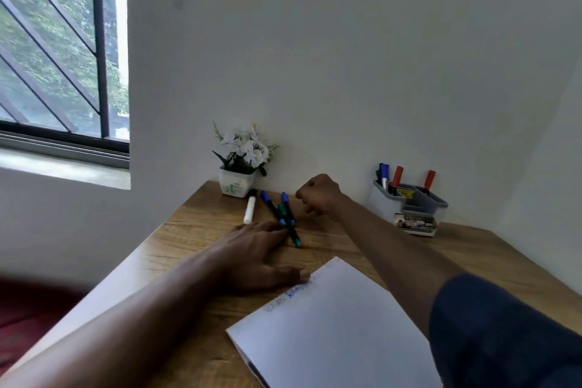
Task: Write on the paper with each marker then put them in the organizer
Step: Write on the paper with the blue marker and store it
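1. I see the left hand (pixel 252 249) lying flat on the wooden table (pixel 195 230), its fingers straight and close together. The fingertips reach the dark markers. The thumb touches the far edge of the paper (pixel 330 324).
2. The right hand (pixel 318 195) is curled into a fist, just to the right of the markers. I see nothing in it.
3. The green marker (pixel 291 230) lies flat by the left fingertips. Its long side runs from near to far, and its green end points back at me.
4. Two blue-capped markers (pixel 270 203) lie flat past the green one. Their blue caps point at the wall, and their near ends meet the green marker like a fan.
5. The white marker (pixel 250 206) lies a little apart on the left. Its black cap points at the flower pot (pixel 236 186).
6. The paper has blue writing (pixel 296 290) along its far edge, with fainter grey writing beside it. I cannot read either one.
7. The grey organizer (pixel 406 201) stands well to the right, by the wall. Blue markers (pixel 383 173) and two red markers (pixel 397 176) stand up in it. It has a yellow label (pixel 404 192), too small for me to read.
8. The pot holds white flowers and has a green print I cannot read. A barred window (pixel 63 57) is far to the left.
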{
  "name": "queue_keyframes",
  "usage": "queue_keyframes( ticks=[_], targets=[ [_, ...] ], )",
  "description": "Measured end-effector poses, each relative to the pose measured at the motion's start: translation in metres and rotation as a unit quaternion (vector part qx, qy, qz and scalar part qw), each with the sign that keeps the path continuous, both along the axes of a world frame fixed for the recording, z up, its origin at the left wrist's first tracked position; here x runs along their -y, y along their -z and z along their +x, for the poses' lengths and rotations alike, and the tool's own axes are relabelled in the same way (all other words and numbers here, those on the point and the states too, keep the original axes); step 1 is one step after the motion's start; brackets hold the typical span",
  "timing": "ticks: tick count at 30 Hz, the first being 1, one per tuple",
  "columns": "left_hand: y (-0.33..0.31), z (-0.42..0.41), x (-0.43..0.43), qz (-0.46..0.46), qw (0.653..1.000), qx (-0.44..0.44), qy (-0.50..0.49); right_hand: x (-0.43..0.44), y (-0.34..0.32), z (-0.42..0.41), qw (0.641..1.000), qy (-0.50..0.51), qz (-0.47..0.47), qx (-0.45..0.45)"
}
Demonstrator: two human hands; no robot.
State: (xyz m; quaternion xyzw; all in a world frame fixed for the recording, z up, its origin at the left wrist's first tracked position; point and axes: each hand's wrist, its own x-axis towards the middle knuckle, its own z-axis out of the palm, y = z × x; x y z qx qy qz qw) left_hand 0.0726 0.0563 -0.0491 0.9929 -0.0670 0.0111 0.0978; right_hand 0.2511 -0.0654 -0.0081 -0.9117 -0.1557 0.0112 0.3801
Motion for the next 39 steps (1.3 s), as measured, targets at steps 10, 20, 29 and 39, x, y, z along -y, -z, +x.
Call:
queue_keyframes(
  ticks=[10,20,29,39],
  targets=[
    [0.000,0.006,-0.003,0.002,1.000,-0.017,0.005,-0.033,0.001,0.027,0.993,0.030,-0.091,-0.075],
    [0.000,0.004,-0.002,-0.008,1.000,-0.016,0.014,0.017,-0.031,-0.028,0.982,-0.058,0.156,0.092],
    [-0.003,-0.012,0.010,-0.077,0.964,0.252,0.037,0.115,0.027,-0.136,0.936,-0.163,0.043,0.310],
    [-0.012,-0.035,0.037,-0.108,0.907,0.387,0.128,0.123,0.034,-0.144,0.901,-0.232,-0.032,0.366]
  ],
)
